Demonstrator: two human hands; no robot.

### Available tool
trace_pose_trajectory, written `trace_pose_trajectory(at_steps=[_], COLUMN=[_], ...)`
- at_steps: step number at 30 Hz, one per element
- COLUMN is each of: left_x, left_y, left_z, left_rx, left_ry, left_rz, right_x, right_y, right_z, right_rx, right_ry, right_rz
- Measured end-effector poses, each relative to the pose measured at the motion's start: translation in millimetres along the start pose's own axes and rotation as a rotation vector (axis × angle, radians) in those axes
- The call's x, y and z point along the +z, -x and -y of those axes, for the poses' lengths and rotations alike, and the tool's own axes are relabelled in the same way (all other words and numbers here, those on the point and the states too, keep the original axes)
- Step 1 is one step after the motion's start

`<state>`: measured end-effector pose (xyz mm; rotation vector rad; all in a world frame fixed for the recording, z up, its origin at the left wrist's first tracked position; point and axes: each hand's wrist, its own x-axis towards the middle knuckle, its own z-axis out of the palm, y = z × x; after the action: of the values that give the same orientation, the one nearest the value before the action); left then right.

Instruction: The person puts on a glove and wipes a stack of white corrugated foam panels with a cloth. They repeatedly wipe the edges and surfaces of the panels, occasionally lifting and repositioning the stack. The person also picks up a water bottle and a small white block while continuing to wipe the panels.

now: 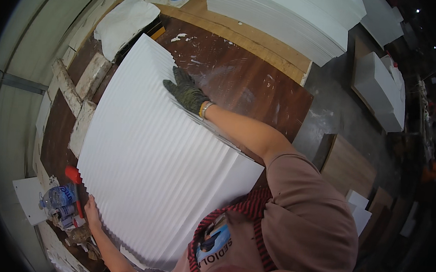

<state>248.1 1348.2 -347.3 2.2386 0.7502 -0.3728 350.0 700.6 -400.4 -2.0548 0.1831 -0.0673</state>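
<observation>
At the far left we see one clear plastic bottle (58,198) lying on its side, its contents impossible to tell. Just beside it our bare left hand (92,212) grips the near-left edge of a single white ribbed panel (151,156), which lies flat across the brown workbench (242,77). Further right, our gloved right hand (186,91) rests open, fingers spread, on the panel's far edge. One stack of white sheets (287,14) lies beyond.

It was a workshop. A paint-spattered wooden worktop (242,82) stood on a dusty floor (331,113), with stacked white panels (287,14) and board offcuts (347,168) around.
</observation>
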Motion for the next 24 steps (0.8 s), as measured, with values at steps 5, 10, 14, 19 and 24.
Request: trace_pose_trajectory(at_steps=[5,10,14,19,24], left_x=[1,8,11,17,26], left_y=[58,98,102,110,121], left_z=[56,102,100,79,60], left_rx=[0.144,-0.214,-0.117,-0.043,-0.044], left_ry=[0.315,0.345,0.332,0.371,0.302], left_rz=[-0.298,-0.082,-0.01,0.039,-0.058], right_x=[-69,-89,-76,-49,-40], right_y=[99,197,210,224,233], right_z=[-27,-14,-1,9,3], right_rx=[-0.14,-0.108,-0.02,-0.034,-0.034], right_ry=[-0.204,-0.183,-0.194,-0.014,0.04], right_rz=[0.323,0.492,0.384,0.247,0.191])
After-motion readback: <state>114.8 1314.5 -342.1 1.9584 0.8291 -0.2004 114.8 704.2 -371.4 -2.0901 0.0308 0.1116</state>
